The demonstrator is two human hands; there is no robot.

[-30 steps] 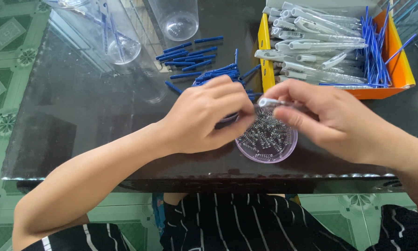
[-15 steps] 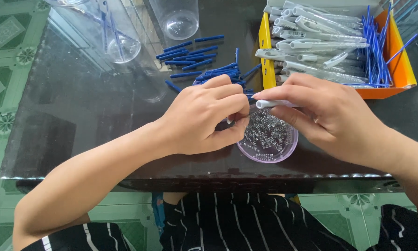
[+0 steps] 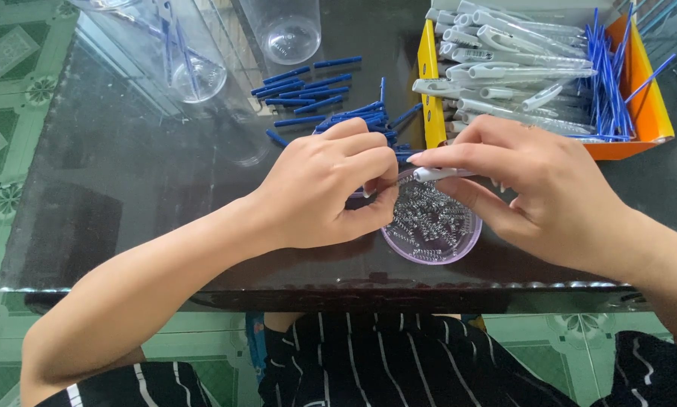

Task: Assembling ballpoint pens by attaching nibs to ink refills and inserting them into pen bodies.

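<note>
Our right hand (image 3: 534, 188) pinches a clear pen barrel (image 3: 438, 174) between thumb and fingers, level above the dish (image 3: 432, 226) of small springs. Our left hand (image 3: 327, 188) is curled tight at the barrel's tip; what its fingers grip, we cannot tell. Blue refills (image 3: 331, 94) lie loose on the dark worktop (image 3: 112, 181) behind, beside the orange tray (image 3: 647, 105) of barrels.

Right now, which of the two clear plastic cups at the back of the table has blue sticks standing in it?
The left cup, near the table's back-left edge; thin blue sticks lean inside it. The cup to its right holds none.
</note>
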